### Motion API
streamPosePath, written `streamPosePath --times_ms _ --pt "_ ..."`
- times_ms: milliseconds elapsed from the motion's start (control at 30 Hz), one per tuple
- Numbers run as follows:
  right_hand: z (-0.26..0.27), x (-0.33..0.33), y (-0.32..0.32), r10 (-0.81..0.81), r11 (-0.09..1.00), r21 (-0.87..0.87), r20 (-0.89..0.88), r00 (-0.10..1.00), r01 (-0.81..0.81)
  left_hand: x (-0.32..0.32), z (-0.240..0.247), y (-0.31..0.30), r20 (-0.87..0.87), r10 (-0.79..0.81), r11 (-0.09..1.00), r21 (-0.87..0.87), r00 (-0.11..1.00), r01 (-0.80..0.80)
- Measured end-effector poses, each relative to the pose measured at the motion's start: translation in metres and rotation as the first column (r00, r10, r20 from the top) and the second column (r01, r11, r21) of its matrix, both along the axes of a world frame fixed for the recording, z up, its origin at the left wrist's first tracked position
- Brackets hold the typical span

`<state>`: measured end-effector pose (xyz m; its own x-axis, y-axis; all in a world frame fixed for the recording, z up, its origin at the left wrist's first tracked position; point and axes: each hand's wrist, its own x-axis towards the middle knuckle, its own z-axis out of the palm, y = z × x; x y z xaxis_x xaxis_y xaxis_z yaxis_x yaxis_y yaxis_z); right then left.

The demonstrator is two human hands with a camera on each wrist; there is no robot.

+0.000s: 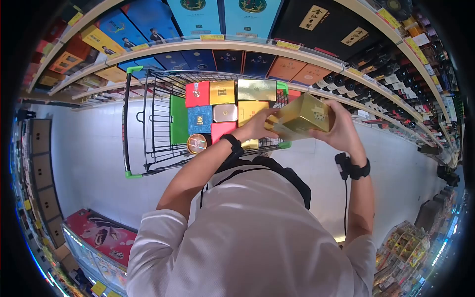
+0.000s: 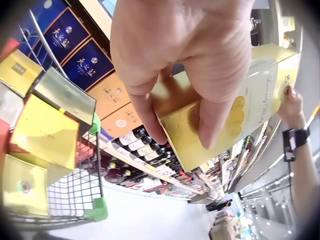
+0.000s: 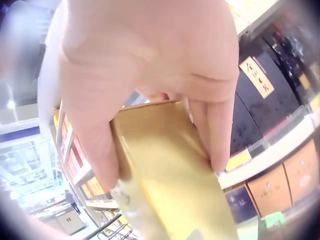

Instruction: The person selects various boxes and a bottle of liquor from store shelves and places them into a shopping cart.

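A tall gold gift box [image 1: 302, 120] is held up between both hands, tilted, beside the right end of the shopping cart [image 1: 125, 123]. My left hand [image 1: 256, 126] grips one end; in the left wrist view its thumb and fingers press on opposite sides of the gold box [image 2: 182, 145]. At the other end, my right hand [image 1: 342, 129] grips it with thumb and fingers spread across the sides. In the right wrist view the gold box [image 3: 160, 150] fills the space between those fingers. Pale lettering and round yellow prints show on one face.
Packed in the cart are a red box [image 1: 198, 94], a blue box [image 1: 200, 119], a pale gold box [image 1: 256, 89], a round tin [image 1: 197, 143] and several others. Shelves of boxed bottles [image 1: 198, 10] run along the far side. A freezer cabinet [image 1: 96, 242] stands lower left.
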<state>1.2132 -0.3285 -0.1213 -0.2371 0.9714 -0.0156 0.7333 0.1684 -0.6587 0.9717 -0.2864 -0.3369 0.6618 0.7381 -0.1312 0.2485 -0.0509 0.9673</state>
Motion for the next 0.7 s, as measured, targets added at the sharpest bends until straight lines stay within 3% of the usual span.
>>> streamPosePath --times_ms 133,233,267,400,567,700 --pt "-0.068 0.000 -0.005 -0.243 0.970 0.022 0.066 0.968 0.242 -0.027 -0.026 0.002 0.005 0.150 0.986 0.067 0.989 -0.150" --pt "-0.113 0.002 -0.001 -0.370 0.929 0.066 0.169 0.914 0.364 -0.051 -0.028 0.009 -0.115 0.198 0.973 -0.098 0.973 -0.209" --pt "-0.128 0.003 0.002 -0.394 0.918 0.028 0.177 0.902 0.395 -0.056 -0.030 0.009 -0.083 0.236 0.957 -0.153 0.968 -0.246" --pt "-0.185 0.007 0.016 -0.455 0.878 -0.057 0.212 0.865 0.476 -0.070 -0.027 0.009 -0.015 0.334 0.912 -0.245 0.942 -0.328" --pt "-0.240 0.001 0.036 -0.485 0.835 -0.148 0.257 0.836 0.530 -0.078 -0.017 -0.003 -0.056 0.371 0.888 -0.271 0.927 -0.372" --pt "-0.251 -0.023 0.043 -0.499 0.780 -0.237 0.321 0.805 0.579 -0.078 -0.013 -0.014 -0.092 0.373 0.875 -0.298 0.923 -0.383"
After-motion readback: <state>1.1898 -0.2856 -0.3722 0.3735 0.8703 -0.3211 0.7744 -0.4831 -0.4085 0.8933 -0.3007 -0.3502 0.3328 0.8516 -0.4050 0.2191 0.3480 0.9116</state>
